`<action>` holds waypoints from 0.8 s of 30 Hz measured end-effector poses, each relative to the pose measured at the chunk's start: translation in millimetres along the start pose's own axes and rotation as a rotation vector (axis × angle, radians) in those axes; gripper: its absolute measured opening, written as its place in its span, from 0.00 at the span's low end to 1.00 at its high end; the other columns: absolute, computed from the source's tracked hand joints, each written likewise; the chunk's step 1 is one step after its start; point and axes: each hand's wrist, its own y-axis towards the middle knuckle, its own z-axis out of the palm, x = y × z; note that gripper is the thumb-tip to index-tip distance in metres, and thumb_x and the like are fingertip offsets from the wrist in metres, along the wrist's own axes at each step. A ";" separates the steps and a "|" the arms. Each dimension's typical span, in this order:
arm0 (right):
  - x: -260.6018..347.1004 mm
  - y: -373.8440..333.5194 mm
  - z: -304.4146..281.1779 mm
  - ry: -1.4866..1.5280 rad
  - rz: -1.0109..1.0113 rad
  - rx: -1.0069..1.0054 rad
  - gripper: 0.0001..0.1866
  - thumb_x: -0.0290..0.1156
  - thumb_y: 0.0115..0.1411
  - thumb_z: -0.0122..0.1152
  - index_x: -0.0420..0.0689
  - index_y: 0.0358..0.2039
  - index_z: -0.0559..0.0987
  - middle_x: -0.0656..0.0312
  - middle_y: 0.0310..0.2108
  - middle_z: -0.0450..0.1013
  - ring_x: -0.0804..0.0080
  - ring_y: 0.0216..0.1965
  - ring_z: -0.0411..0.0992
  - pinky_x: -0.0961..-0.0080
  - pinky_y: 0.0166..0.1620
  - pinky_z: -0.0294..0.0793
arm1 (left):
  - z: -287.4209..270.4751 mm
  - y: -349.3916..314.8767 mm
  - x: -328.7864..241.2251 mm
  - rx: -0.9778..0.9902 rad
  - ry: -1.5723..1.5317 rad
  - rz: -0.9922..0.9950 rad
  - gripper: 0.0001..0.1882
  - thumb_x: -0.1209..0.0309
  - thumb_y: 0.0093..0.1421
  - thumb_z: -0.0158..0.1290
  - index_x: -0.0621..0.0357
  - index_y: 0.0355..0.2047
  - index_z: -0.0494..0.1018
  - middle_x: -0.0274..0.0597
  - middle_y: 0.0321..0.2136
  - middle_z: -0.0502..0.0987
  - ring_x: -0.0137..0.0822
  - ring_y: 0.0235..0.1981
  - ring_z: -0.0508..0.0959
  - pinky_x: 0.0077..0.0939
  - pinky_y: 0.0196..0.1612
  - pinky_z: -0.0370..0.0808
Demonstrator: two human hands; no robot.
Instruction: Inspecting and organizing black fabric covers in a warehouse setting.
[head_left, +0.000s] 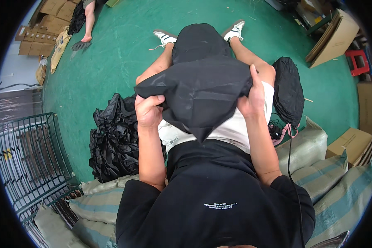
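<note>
A piece of black cloth (196,89) is stretched between my two hands above my lap, with a crease down its middle and a pointed corner hanging toward me. My left hand (149,111) grips its left edge, thumb folded over the top. At the right edge my right hand (253,97) holds the cloth with the thumb pointing up; its other fingers are partly hidden under it. Just beyond, a rounded black fabric piece (201,41) lies between my legs. Whether it joins the held cloth, I cannot tell.
Crumpled black fabric (113,138) is heaped at my left. A stuffed black bag (288,91) lies at my right beside cords. Woven sacks (304,146) surround me. A metal rack (33,153), a red stool (357,63), cardboard boxes (49,27) and another person's leg (89,20) stand farther out.
</note>
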 end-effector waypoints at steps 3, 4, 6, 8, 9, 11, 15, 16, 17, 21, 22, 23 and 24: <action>12.5 -3.9 -1.0 -0.038 -0.018 -0.067 0.22 0.40 0.65 0.50 0.35 0.51 0.72 0.52 0.50 0.72 0.62 0.47 0.73 0.65 0.54 0.71 | 6.6 1.4 0.1 -0.026 0.012 0.020 0.18 0.79 0.54 0.49 0.69 0.47 0.71 0.49 0.43 0.77 0.40 0.43 0.78 0.32 0.50 0.74; 16.3 -6.5 0.5 -0.019 -0.003 -0.071 0.21 0.37 0.63 0.53 0.34 0.50 0.72 0.51 0.48 0.73 0.63 0.45 0.74 0.65 0.53 0.72 | 7.5 -0.7 0.6 -0.024 0.018 0.017 0.16 0.75 0.58 0.49 0.68 0.47 0.71 0.49 0.43 0.77 0.39 0.44 0.78 0.31 0.50 0.74; 25.9 -15.2 4.8 -0.058 -0.159 0.046 0.21 0.33 0.59 0.56 0.33 0.49 0.72 0.51 0.47 0.73 0.63 0.45 0.74 0.65 0.53 0.72 | 7.0 -2.0 -1.4 0.033 0.028 -0.020 0.15 0.69 0.65 0.48 0.67 0.47 0.71 0.48 0.44 0.77 0.37 0.44 0.78 0.29 0.50 0.73; 31.0 -23.8 12.6 -0.048 -0.276 0.140 0.26 0.23 0.47 0.61 0.30 0.49 0.71 0.51 0.47 0.72 0.63 0.45 0.73 0.64 0.55 0.71 | 13.6 -5.1 1.5 0.004 -0.008 -0.041 0.15 0.69 0.65 0.48 0.67 0.47 0.72 0.48 0.44 0.77 0.37 0.44 0.78 0.30 0.50 0.73; 30.5 -25.1 19.5 -0.047 -0.277 0.142 0.26 0.23 0.47 0.61 0.30 0.49 0.71 0.51 0.47 0.72 0.63 0.45 0.73 0.64 0.55 0.71 | 18.5 -3.4 3.0 -0.017 -0.041 -0.056 0.14 0.70 0.65 0.48 0.67 0.47 0.72 0.48 0.44 0.77 0.37 0.44 0.78 0.30 0.50 0.74; 26.7 -27.8 31.0 -0.407 -0.317 0.248 0.30 0.27 0.50 0.60 0.36 0.56 0.67 0.52 0.51 0.70 0.58 0.54 0.69 0.63 0.62 0.64 | 21.7 -6.2 7.7 -0.046 -0.059 -0.063 0.14 0.73 0.64 0.48 0.67 0.47 0.72 0.48 0.44 0.77 0.38 0.45 0.78 0.31 0.50 0.74; 16.2 -38.1 -8.6 -0.010 0.111 0.105 0.29 0.24 0.54 0.58 0.32 0.57 0.65 0.50 0.55 0.68 0.61 0.59 0.65 0.63 0.64 0.62 | 32.8 -18.3 11.4 -0.038 -0.150 -0.089 0.15 0.79 0.60 0.50 0.66 0.48 0.70 0.48 0.45 0.77 0.39 0.47 0.77 0.34 0.52 0.74; 21.7 -38.2 -22.8 0.152 0.090 0.080 0.22 0.26 0.62 0.52 0.31 0.56 0.66 0.49 0.55 0.68 0.61 0.59 0.65 0.63 0.64 0.62 | 40.6 -22.2 9.1 0.000 -0.195 -0.053 0.16 0.81 0.60 0.49 0.66 0.49 0.70 0.48 0.45 0.77 0.39 0.47 0.77 0.33 0.53 0.74; 27.0 -36.5 -35.6 0.337 0.081 0.133 0.19 0.30 0.68 0.45 0.32 0.55 0.68 0.49 0.54 0.69 0.60 0.58 0.67 0.62 0.63 0.64 | 44.6 -25.7 7.7 0.038 -0.240 -0.016 0.16 0.83 0.60 0.48 0.66 0.50 0.70 0.48 0.45 0.77 0.39 0.48 0.77 0.32 0.53 0.74; 36.9 -40.9 -36.6 0.279 0.059 0.212 0.15 0.33 0.69 0.44 0.39 0.49 0.74 0.56 0.47 0.75 0.63 0.51 0.72 0.62 0.58 0.69 | 60.6 -33.0 5.7 -0.067 -0.324 -0.057 0.18 0.81 0.62 0.47 0.65 0.53 0.66 0.48 0.51 0.73 0.38 0.53 0.74 0.33 0.55 0.72; 36.8 -35.3 -35.5 0.206 0.021 0.213 0.16 0.34 0.69 0.43 0.38 0.51 0.72 0.54 0.50 0.73 0.62 0.53 0.71 0.62 0.59 0.67 | 57.5 -26.3 9.2 -0.047 -0.299 -0.075 0.17 0.79 0.64 0.46 0.64 0.54 0.65 0.47 0.53 0.72 0.36 0.54 0.73 0.34 0.55 0.72; 37.1 -28.1 -33.2 0.134 -0.017 0.214 0.18 0.35 0.70 0.42 0.37 0.53 0.69 0.53 0.52 0.71 0.61 0.54 0.69 0.61 0.61 0.66 | 53.0 -15.0 12.7 -0.040 -0.299 -0.075 0.17 0.79 0.64 0.46 0.64 0.54 0.65 0.47 0.53 0.72 0.36 0.54 0.73 0.34 0.55 0.72; 36.6 -14.8 -22.0 0.049 -0.043 0.190 0.16 0.33 0.69 0.43 0.40 0.52 0.69 0.56 0.50 0.71 0.63 0.54 0.69 0.60 0.59 0.66 | 47.0 0.4 15.5 -0.092 -0.281 -0.128 0.14 0.78 0.64 0.47 0.61 0.51 0.67 0.43 0.47 0.74 0.33 0.49 0.75 0.31 0.51 0.74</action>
